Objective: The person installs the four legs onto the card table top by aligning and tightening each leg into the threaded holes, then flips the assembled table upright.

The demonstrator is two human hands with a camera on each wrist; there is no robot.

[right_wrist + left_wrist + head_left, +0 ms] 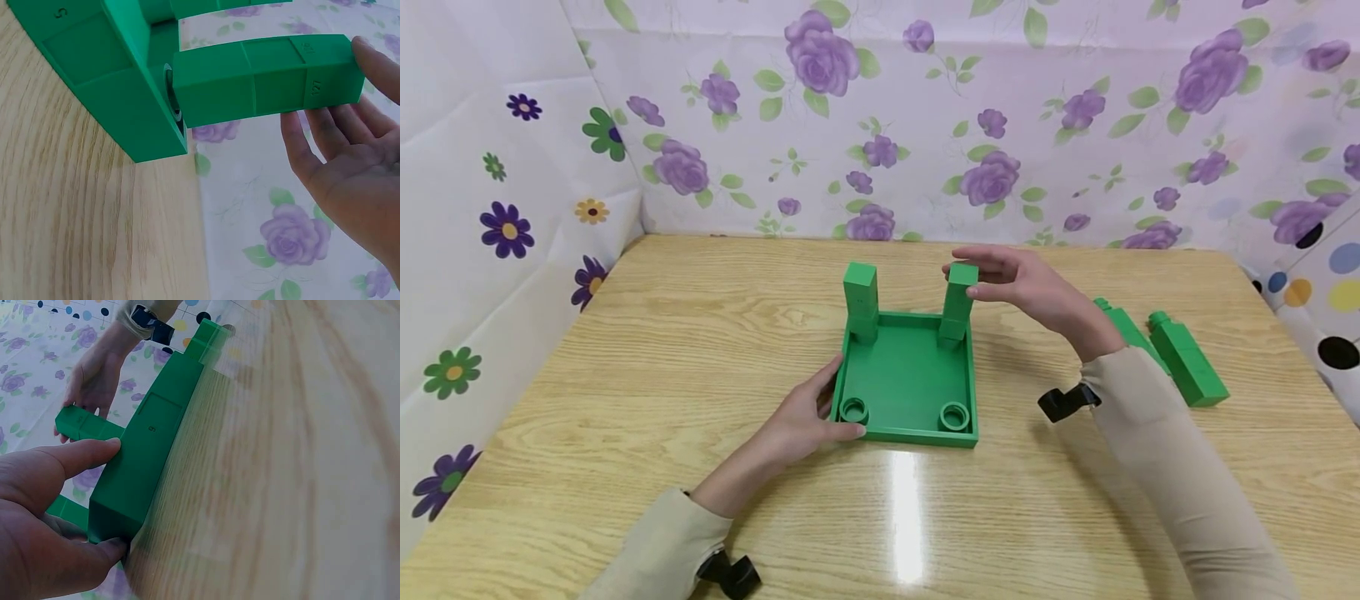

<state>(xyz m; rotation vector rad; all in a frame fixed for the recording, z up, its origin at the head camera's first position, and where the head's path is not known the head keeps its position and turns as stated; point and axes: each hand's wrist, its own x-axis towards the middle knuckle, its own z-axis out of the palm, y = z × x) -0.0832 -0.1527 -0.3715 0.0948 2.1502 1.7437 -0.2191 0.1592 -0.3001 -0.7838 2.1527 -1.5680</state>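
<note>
A square green toy tabletop [906,375] lies upside down on the table, its rim facing up. At its two far corners stand upright green legs, the left leg [861,292] and the right leg [958,293]. Round threaded sockets [954,417] show at both near corners. My left hand [801,423] grips the near left corner, thumb at the front rim and fingers along the left side. Around the upper end of the right leg, my right hand [1026,283] holds with thumb and fingers; the right wrist view shows the leg [269,81] seated at its corner.
Two loose green legs lie on the wooden table [700,350] at the right, one leg [1189,364] fully visible, the other leg [1127,327] partly behind my right forearm. A flowered cloth [880,125] hangs behind the table.
</note>
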